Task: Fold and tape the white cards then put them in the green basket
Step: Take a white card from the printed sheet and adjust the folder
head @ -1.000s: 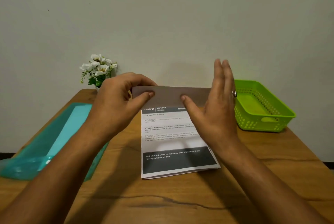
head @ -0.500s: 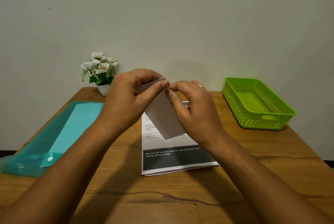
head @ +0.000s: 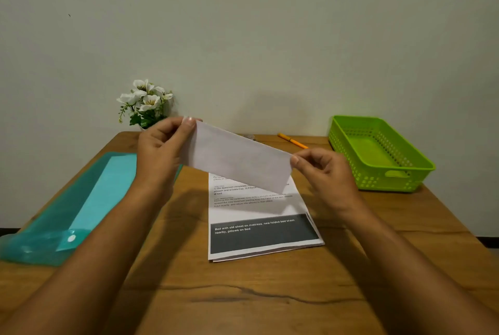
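Note:
A folded white card (head: 237,157) is held in the air above the table, stretched out as a long strip that slopes down to the right. My left hand (head: 159,151) pinches its upper left end and my right hand (head: 324,172) pinches its right end. Under it a stack of white printed cards (head: 259,226) lies flat on the wooden table (head: 243,297). The green basket (head: 378,153) stands at the back right with nothing visible inside. No tape is in sight.
A teal plastic folder (head: 75,207) lies along the left side of the table. A small pot of white flowers (head: 145,103) stands at the back against the wall. An orange pen (head: 291,140) lies at the back, left of the basket.
The card was being creased over the stack, then held close between both hands. Now my hands have moved apart and the folded card is spread lengthwise between them, raised off the stack.

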Demonstrator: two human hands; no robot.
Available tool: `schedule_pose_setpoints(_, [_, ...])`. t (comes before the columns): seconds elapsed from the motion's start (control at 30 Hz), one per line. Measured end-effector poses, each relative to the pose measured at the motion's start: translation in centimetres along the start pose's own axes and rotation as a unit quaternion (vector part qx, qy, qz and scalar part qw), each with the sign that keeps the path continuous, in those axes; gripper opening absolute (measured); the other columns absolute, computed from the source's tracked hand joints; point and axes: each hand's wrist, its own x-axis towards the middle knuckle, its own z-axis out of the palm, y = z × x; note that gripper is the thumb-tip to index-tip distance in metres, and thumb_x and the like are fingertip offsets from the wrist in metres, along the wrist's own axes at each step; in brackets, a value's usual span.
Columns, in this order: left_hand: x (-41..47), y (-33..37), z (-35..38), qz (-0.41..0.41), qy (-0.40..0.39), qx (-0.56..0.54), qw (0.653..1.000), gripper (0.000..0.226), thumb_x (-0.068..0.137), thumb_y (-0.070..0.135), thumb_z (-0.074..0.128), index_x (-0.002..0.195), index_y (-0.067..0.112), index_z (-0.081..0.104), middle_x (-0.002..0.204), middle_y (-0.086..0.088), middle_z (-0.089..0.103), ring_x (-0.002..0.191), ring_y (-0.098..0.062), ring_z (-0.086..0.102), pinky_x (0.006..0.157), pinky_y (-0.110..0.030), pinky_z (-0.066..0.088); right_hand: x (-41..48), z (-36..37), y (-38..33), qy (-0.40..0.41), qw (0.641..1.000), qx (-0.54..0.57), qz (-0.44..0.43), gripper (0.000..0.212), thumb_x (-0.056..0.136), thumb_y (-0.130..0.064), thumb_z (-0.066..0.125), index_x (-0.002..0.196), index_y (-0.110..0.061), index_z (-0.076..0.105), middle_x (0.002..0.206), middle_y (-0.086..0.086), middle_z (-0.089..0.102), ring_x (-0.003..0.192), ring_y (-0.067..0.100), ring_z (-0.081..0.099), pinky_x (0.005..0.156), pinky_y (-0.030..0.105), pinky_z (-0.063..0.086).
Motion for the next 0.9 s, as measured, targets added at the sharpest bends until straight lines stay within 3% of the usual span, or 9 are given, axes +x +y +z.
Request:
schedule_pose_setpoints(0.1, [-0.3, -1.9, -0.7, -0.028, -0.012, 0.012, 0.999, 0.009, 0.094, 0.018, 0.071, 0.101, 0.018, 0.076, 0.091, 0.012, 0.077, 0.087, 0.0, 0.067, 0.081, -0.025, 0.057, 0.8, -0.6, -1.4, 0.068, 0.995, 0.076, -0.001, 0.016, 0.091, -0.002, 0.076, 0.081, -0.015, 0.075, 0.073, -0.009, 0.073, 0.072, 0.002, 0.063, 0.071, 0.017, 0.051])
schedule_pose_setpoints(0.2, [-0.7, -3.1, -0.9, -0.005, -0.032, 0.13, 0.991, 0.013, 0.092, 0.023, 0.075, 0.104, 0.021, 0.077, 0.095, 0.005, 0.076, 0.091, -0.015, 0.069, 0.086, -0.045, 0.061, 1.9, -0.8, -3.5, 0.113, 0.987, 0.104, -0.041, 0.013, 0.092, -0.005, 0.075, 0.086, -0.016, 0.074, 0.08, -0.005, 0.072, 0.077, 0.006, 0.063, 0.074, 0.021, 0.053])
schedule_pose_setpoints(0.27, [-1.0, -2.4, -0.2, 0.053, -0.048, 0.195, 0.978, 0.021, 0.092, 0.029, 0.074, 0.114, 0.028, 0.074, 0.104, 0.009, 0.073, 0.09, -0.012, 0.065, 0.08, -0.042, 0.061, 2.6, -0.5, -5.3, 0.106, 0.986, 0.084, -0.092, 0.009, 0.094, -0.008, 0.074, 0.091, -0.016, 0.075, 0.086, -0.003, 0.074, 0.081, 0.007, 0.066, 0.079, 0.022, 0.054])
schedule_pose_setpoints(0.4, [-1.6, 1.7, 2.8, 0.193, -0.144, 0.217, 0.946, 0.035, 0.093, 0.031, 0.074, 0.126, 0.028, 0.065, 0.112, 0.013, 0.067, 0.083, -0.011, 0.062, 0.066, -0.021, 0.052, 2.9, 1.4, -8.8, 0.039, 0.975, -0.07, -0.206, 0.007, 0.097, -0.012, 0.07, 0.1, -0.013, 0.076, 0.094, -0.005, 0.074, 0.092, 0.004, 0.068, 0.078, 0.017, 0.052])
schedule_pose_setpoints(0.5, [-1.6, 3.8, 4.3, 0.251, -0.161, 0.238, 0.925, 0.021, 0.095, 0.03, 0.071, 0.115, 0.025, 0.069, 0.099, 0.015, 0.069, 0.075, -0.013, 0.063, 0.059, -0.025, 0.051, 2.7, 2.9, -10.1, 0.001, 0.951, -0.132, -0.28, 0.008, 0.096, -0.011, 0.069, 0.098, -0.012, 0.077, 0.095, -0.003, 0.072, 0.093, 0.007, 0.066, 0.079, 0.02, 0.051])
schedule_pose_setpoints(0.57, [-1.3, 4.1, 4.4, 0.236, -0.143, 0.199, 0.94, 0.004, 0.096, 0.026, 0.069, 0.098, 0.024, 0.071, 0.086, 0.013, 0.07, 0.07, -0.014, 0.064, 0.055, -0.03, 0.051, 2.6, 3.2, -10.2, 0.003, 0.943, -0.133, -0.306, 0.008, 0.095, -0.009, 0.07, 0.099, -0.01, 0.077, 0.097, -0.002, 0.072, 0.094, 0.007, 0.066, 0.082, 0.021, 0.051])
schedule_pose_setpoints(0.73, [-1.3, 3.6, 3.4, 0.131, -0.123, 0.051, 0.982, 0.008, 0.095, 0.012, 0.071, 0.091, 0.019, 0.067, 0.08, 0.003, 0.07, 0.072, -0.012, 0.067, 0.059, -0.026, 0.055, 2.8, 2.7, -7.7, -0.008, 0.989, 0.014, -0.149, 0.024, 0.096, -0.015, 0.07, 0.12, -0.012, 0.067, 0.112, 0.001, 0.073, 0.104, 0.018, 0.07, 0.09, 0.038, 0.059])
schedule_pose_setpoints(0.83, [-1.6, 2.8, 3.0, 0.079, -0.124, 0.0, 0.989, 0.003, 0.095, 0.01, 0.069, 0.097, 0.01, 0.066, 0.084, -0.003, 0.072, 0.073, -0.014, 0.068, 0.062, -0.027, 0.056, 2.6, 2.7, -6.2, -0.009, 0.993, 0.046, -0.104, 0.012, 0.098, -0.009, 0.069, 0.108, -0.013, 0.073, 0.103, 0.004, 0.077, 0.093, 0.014, 0.072, 0.082, 0.033, 0.059])
schedule_pose_setpoints(0.9, [-1.9, 2.1, 2.9, 0.068, -0.129, 0.021, 0.989, 0.01, 0.094, 0.012, 0.071, 0.103, 0.012, 0.066, 0.091, 0.0, 0.072, 0.08, -0.013, 0.068, 0.068, -0.029, 0.057, 2.3, 2.8, -5.7, -0.015, 0.995, 0.04, -0.093, 0.011, 0.1, -0.009, 0.066, 0.103, -0.013, 0.075, 0.097, 0.004, 0.078, 0.088, 0.016, 0.072, 0.077, 0.032, 0.058])
